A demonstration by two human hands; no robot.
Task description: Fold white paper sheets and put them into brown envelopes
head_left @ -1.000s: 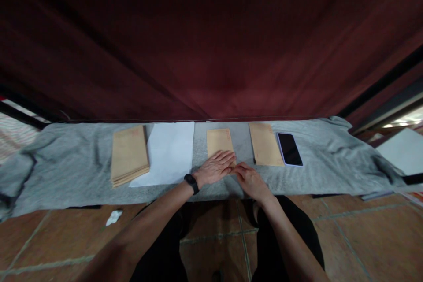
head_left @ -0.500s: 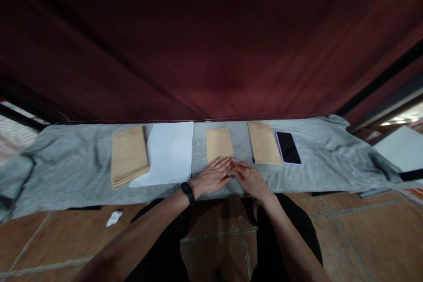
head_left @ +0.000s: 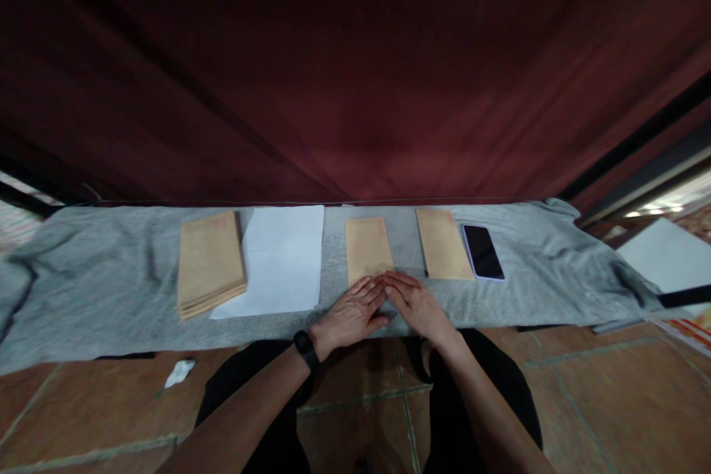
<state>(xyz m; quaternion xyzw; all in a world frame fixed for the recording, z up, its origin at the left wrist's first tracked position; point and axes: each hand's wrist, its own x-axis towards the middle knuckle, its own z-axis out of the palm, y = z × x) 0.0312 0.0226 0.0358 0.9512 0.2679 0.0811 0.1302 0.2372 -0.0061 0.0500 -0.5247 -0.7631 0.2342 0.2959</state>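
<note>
A brown paper envelope (head_left: 368, 246) lies upright in front of me, its lower end covered by my hands. My left hand (head_left: 353, 311), with a black band on the wrist, rests flat on that end, fingers stretched out. Over the envelope's lower right corner lies my right hand (head_left: 415, 304), fingers extended and their tips meeting the left fingertips. Neither hand grips anything that I can see. Another brown envelope (head_left: 444, 244) lies just to the right, apart from my hands.
Left of the middle are white paper sheets (head_left: 283, 259) and a stack of brown envelopes (head_left: 209, 255). A phone (head_left: 483, 252) in a light purple case lies at the right. Grey cloth (head_left: 111, 274) covers the narrow bench, with a dark red curtain (head_left: 355, 89) behind.
My right hand has gone from bent fingers at the envelope's lower corner to lying flatter with fingers stretched. The left hand has slid slightly down toward me. The view has shifted a little.
</note>
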